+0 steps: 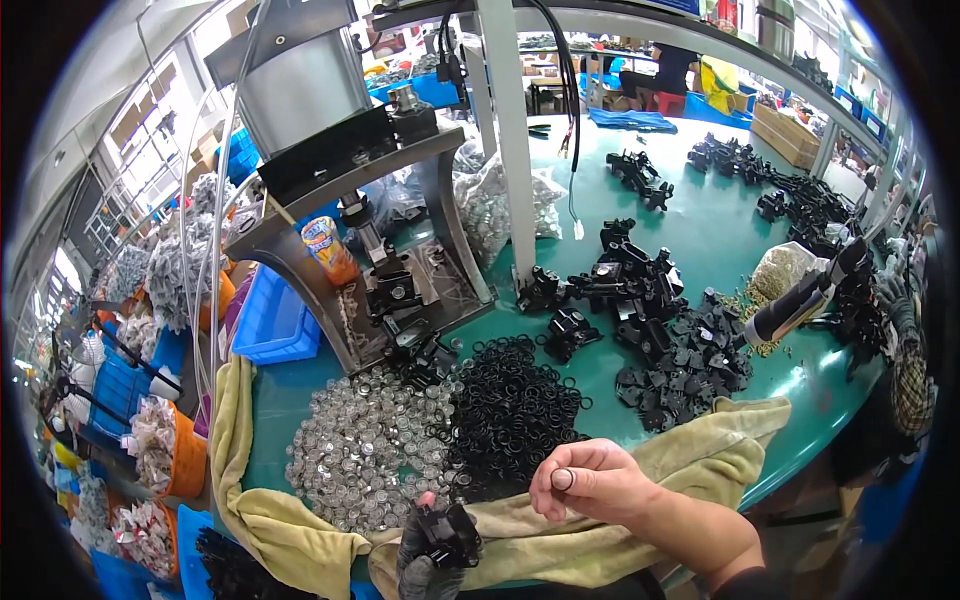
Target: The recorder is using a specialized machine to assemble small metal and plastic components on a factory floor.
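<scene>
My left hand, in a dark grey glove with a bare fingertip showing, is wrapped round a black moulded plastic housing at the table's front edge. My right hand is bare and pinches a small black ring between thumb and fingers, a short way to the right of the housing. Beyond my hands lies a heap of black rings. A heap of clear round plastic pieces touches it on the left.
A tan cloth runs along the table edge. Behind the heaps stands a metal press with a blue tray beside it. Black assemblies and flat black parts lie to the right. A person's gloved arm is at the far right.
</scene>
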`<state>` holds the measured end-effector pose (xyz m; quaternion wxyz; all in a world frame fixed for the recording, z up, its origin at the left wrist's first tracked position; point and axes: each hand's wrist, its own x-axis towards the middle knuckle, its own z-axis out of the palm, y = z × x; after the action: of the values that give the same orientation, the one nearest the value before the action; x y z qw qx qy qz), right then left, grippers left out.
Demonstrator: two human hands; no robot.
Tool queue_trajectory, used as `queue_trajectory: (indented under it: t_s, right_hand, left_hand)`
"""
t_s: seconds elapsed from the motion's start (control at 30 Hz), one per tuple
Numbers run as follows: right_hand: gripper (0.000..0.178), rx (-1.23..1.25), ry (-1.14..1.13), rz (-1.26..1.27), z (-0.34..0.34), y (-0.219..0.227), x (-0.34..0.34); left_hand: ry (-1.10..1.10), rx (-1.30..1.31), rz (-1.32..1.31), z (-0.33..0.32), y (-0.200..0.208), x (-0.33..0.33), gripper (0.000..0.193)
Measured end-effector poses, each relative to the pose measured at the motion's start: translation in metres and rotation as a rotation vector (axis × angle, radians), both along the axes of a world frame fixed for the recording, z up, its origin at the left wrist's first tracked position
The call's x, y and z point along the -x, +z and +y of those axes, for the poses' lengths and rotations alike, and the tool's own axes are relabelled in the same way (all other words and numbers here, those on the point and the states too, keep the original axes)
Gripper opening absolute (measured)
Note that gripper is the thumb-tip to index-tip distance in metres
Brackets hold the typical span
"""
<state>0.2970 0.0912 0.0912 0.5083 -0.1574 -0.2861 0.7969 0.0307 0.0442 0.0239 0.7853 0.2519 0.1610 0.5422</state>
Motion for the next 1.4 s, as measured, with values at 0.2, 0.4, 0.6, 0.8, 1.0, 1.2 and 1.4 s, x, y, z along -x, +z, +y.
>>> queue_trajectory:
  t_s: [0.2, 0.4, 0.6, 0.8, 1.0, 1.2, 1.4]
  right_hand:
    - [0.015, -0.001, 0.013, 0.008, 0.000, 0.001, 0.000]
    - [0.014, -0.032, 0.001, 0.040, 0.001, -0.002, 0.000]
    - [0.011, -0.051, -0.166, -0.032, 0.007, -0.001, -0.014]
    - [0.014, -0.093, -0.366, -0.036, 0.022, 0.003, -0.033]
    - [0.014, -0.060, -0.404, -0.029, 0.031, -0.001, -0.040]
    - [0.011, 0.021, -0.441, -0.075, 0.026, 0.005, -0.042]
    - [0.013, -0.070, -0.357, 0.051, 0.032, -0.006, -0.044]
  left_hand:
    - [-0.012, 0.009, 0.000, 0.002, 0.004, 0.001, 0.071]
    - [-0.015, 0.019, 0.033, 0.011, 0.002, 0.000, 0.073]
    - [-0.022, -0.066, -0.043, 0.005, 0.007, -0.001, 0.067]
    - [-0.051, -0.038, -0.138, 0.007, 0.008, -0.002, 0.066]
    - [-0.107, 0.080, -0.149, 0.020, -0.022, 0.004, 0.076]
    - [-0.068, -0.027, -0.112, 0.005, 0.014, 0.002, 0.065]
    - [0.025, 0.056, -0.132, 0.002, 0.008, 0.000, 0.065]
